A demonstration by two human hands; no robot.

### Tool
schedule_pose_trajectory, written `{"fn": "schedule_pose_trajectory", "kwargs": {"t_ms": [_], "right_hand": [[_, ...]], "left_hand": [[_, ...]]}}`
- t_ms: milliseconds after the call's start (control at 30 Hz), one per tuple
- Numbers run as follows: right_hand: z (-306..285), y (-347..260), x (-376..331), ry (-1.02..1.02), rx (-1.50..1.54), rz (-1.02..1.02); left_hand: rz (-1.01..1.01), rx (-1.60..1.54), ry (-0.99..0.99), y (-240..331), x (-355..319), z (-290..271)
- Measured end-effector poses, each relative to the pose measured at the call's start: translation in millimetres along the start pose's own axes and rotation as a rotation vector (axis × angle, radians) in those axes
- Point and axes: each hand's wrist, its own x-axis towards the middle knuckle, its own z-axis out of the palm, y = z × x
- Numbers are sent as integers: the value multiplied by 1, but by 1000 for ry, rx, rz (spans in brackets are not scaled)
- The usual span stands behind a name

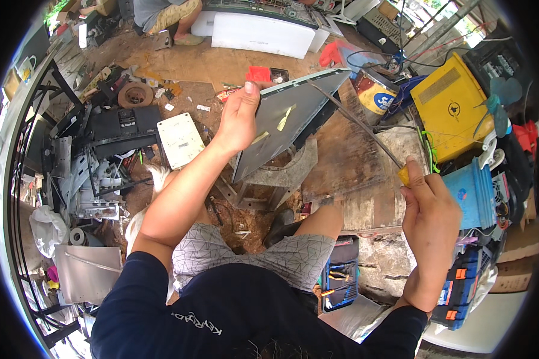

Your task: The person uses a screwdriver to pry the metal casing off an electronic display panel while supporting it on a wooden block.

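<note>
My left hand (238,119) is closed on the upper left edge of a flat grey panel (275,128), which looks like a screen panel. It stands tilted on a metal frame with a round cut-out (287,170), between my knees and the wooden bench. Strips of yellowish tape show on its face. My right hand (430,209) grips the yellow handle of a long, thin screwdriver (365,128). The shaft reaches up and left to the panel's top edge; whether its tip is wedged in cannot be made out.
A scarred wooden bench (353,173) lies to the right, with a round tin (374,93) and a yellow case (449,105) beyond. Scrap parts and a cream plate (179,140) cover the left ground. An open tool case (340,275) sits by my right thigh. Another person (167,18) crouches far off.
</note>
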Motion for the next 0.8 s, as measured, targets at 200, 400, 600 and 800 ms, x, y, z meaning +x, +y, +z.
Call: {"fn": "schedule_pose_trajectory", "kwargs": {"t_ms": [200,400,600,800], "right_hand": [[37,22,9,-3,249,-13],[117,40,-23,-96,732,228],[146,40,-40,-102,926,352],[164,43,-53,-41,1153,497]], "left_hand": [[-86,-233,-87,-12,9,-21],[-165,-81,-147,-17,32,-12],[-187,0,-217,11,25,-6],[-168,75,-124,5,22,-1]]}}
